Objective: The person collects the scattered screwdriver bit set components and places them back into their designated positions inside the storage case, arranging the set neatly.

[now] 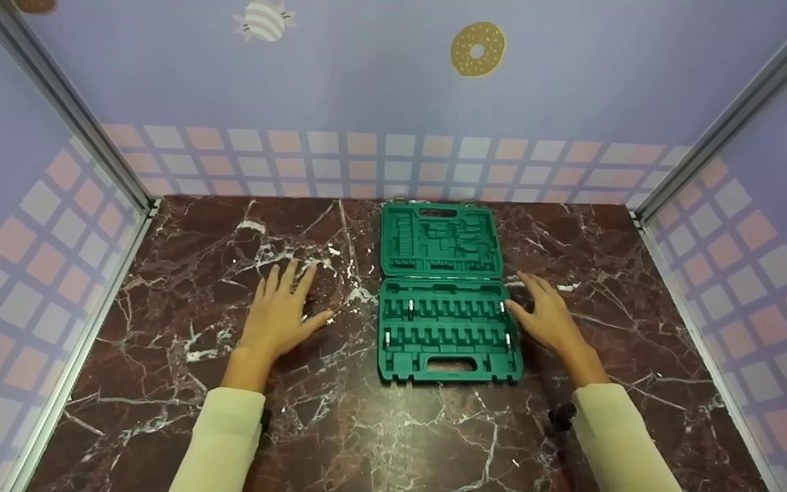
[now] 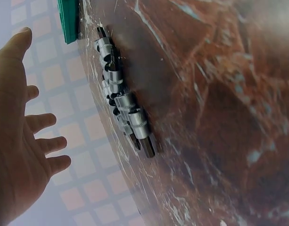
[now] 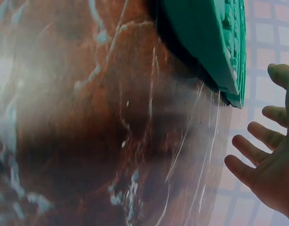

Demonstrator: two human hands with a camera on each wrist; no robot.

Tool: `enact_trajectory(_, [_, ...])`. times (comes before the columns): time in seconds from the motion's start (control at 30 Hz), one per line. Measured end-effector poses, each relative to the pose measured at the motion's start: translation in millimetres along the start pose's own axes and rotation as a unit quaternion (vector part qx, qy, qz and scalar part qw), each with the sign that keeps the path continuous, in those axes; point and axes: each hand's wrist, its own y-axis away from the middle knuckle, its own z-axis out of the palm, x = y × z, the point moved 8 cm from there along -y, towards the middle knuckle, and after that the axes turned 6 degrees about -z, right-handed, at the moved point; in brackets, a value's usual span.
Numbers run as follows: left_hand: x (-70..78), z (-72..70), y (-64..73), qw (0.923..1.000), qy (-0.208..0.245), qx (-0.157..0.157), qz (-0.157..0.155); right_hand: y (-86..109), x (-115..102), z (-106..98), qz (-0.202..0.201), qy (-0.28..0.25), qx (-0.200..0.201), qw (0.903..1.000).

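A green plastic tool case (image 1: 449,345) lies unfolded on the table, its lid half (image 1: 441,239) toward the back wall. A few silver-and-black bit sockets sit in its slots, one bit socket (image 1: 410,309) in the upper row at left. My left hand (image 1: 276,318) is spread with straight fingers to the left of the case. In the left wrist view a pile of metal bit sockets (image 2: 115,80) lies on the table beside that hand, with nothing in the palm. My right hand (image 1: 545,313) is held with fingers extended at the case's right edge, thumb close to the rim.
The dark red marble table (image 1: 339,430) has white veins. A purple back wall (image 1: 366,75) with a checked band closes it off, and side panels (image 1: 769,273) stand at left and right.
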Motion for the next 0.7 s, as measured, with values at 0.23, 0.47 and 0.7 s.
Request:
enact_trajectory(0.23, [-6.8, -0.6, 2.7, 0.9999, 0.007, -0.008, 0.0, -3.3, -1.4, 2.4, 0.022, -0.032, -0.005, 0.9992])
enact_trajectory(0.47, [-18.7, -1.1, 6.4, 0.9995, 0.031, -0.008, -0.007, -7.9, 3.0, 10.2, 0.045, -0.079, -0.011, 0.9958])
enact_trajectory(0.7, [-29.0, -0.8, 12.7, 0.996, 0.088, -0.017, -0.009, -7.3, 7.4, 15.9, 0.06, -0.113, -0.01, 0.9918])
